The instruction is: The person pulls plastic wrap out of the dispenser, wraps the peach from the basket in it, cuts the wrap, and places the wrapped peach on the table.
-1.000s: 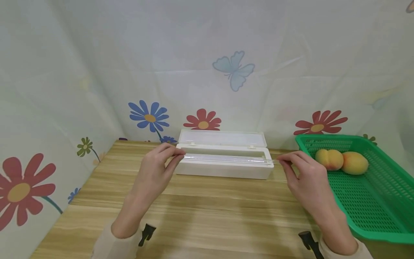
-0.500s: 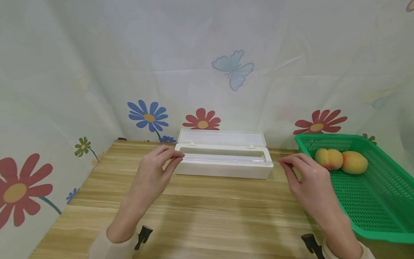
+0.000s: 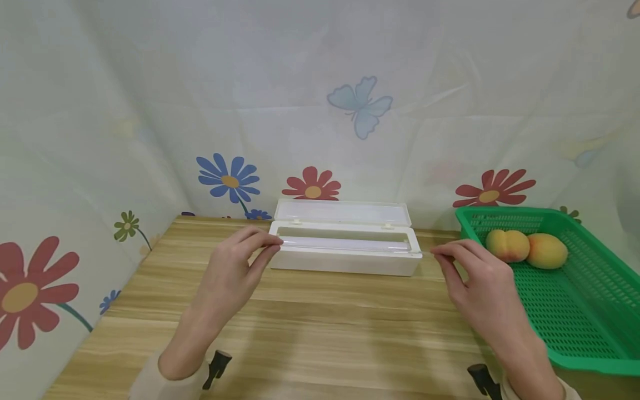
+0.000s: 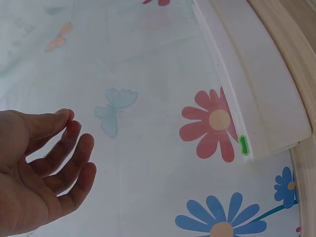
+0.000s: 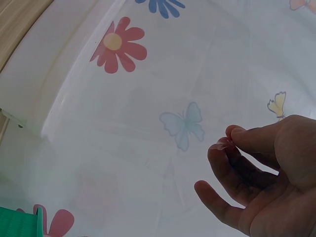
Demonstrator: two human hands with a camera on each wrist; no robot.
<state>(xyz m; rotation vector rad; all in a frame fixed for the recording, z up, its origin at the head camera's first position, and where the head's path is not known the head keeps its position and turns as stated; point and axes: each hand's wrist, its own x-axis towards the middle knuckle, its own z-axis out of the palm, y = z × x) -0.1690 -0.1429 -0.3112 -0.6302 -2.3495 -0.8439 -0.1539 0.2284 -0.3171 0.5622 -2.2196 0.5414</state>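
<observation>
Near the back of the table is a long white cling film box (image 3: 345, 264), its lid (image 3: 342, 211) tipped back against the curtain. The white roll (image 3: 345, 244) shows inside the opening. My left hand (image 3: 232, 272) pinches thumb to fingertips at the box's left end. Just off the right end, my right hand (image 3: 477, 283) pinches a corner of the clear cling film (image 5: 224, 143); a crumpled bit shows at the fingertips in the right wrist view. The film spanning between the hands is nearly invisible.
A green plastic basket (image 3: 555, 358) stands to the right, close to my right forearm. It holds two peaches (image 3: 547, 251) at its far end. Behind the wooden table (image 3: 330, 333) hangs a flowered curtain (image 3: 280, 83).
Both hands have drawn slightly down towards me and a little apart, fingertips still pinched. The box and basket have stayed in place.
</observation>
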